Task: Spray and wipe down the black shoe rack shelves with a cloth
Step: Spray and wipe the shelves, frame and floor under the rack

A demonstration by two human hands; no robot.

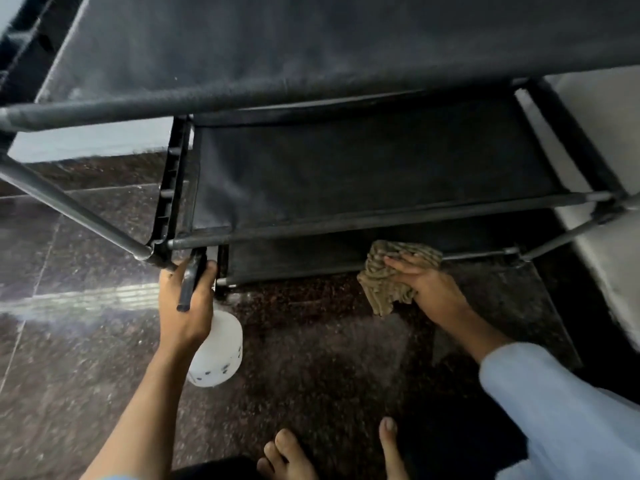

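While the left hand (185, 299) grips the white plastic spray bottle (218, 351) by its neck, the right hand (420, 278) clutches the soft, floppy brown cloth (384, 282) bunched against the black fabric shoe rack's lowest shelf (294, 261).

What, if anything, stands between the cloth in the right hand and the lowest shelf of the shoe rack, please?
Nothing visible. The right hand presses the cloth at the front edge of the lowest shelf. The middle shelf overhangs it from above, but the front is open.
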